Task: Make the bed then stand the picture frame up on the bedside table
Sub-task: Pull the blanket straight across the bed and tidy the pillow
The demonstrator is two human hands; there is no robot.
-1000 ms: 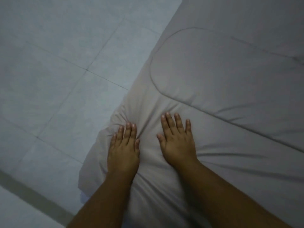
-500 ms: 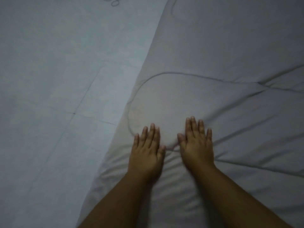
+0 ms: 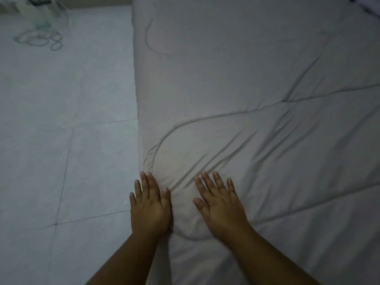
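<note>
the fingers of the left hand lie straight and close together, flat on the quilt right at its floor-side edge. those of the right hand are straight and a little spread, pressing the quilt just beside. neither hand grips anything. from between them, creases run slantwise toward the far right. the step in hand looks like smoothing the quilt, part of making the bed. the next move likely calls for flat palms swept outward along those creases, without dragging the edge off the side. the quilt is pale and soft, stitched in curved lines. it hides the bed under it, and its left edge runs straight along the tiled floor. the frame and the bench are not in view, so that step seems not yet begun.
</note>
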